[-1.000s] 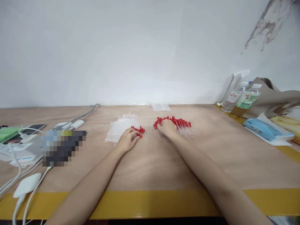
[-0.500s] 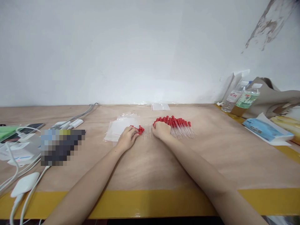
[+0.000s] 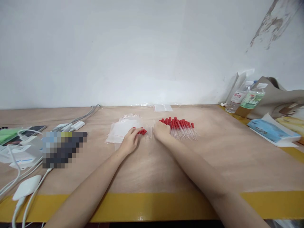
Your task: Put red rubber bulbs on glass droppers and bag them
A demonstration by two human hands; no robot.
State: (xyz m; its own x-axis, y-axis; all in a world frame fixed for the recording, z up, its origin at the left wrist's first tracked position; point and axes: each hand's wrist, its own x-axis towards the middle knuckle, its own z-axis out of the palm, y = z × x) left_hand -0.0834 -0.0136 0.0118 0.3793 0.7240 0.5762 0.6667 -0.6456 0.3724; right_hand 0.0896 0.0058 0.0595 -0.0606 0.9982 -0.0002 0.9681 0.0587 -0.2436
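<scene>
A pile of clear droppers with red rubber bulbs (image 3: 181, 127) lies on the wooden table (image 3: 152, 164). My right hand (image 3: 161, 132) rests at the pile's left edge, fingers curled; whether it holds anything is hidden. My left hand (image 3: 129, 141) is closed around a small bunch of red-bulbed droppers (image 3: 143, 131), their clear tips pointing right. A stack of clear zip bags (image 3: 120, 129) lies just left of that hand.
Another clear bag (image 3: 162, 108) lies near the wall. White cables and chargers (image 3: 26, 186), a phone and a green item sit at the left. Two water bottles (image 3: 245, 99), a grey bag and a blue packet (image 3: 270, 131) stand at the right. Yellow tape (image 3: 152, 205) marks the near edge.
My right hand has slid left from the top of the big pile toward the small bunch. My left hand has stayed closed on its bunch.
</scene>
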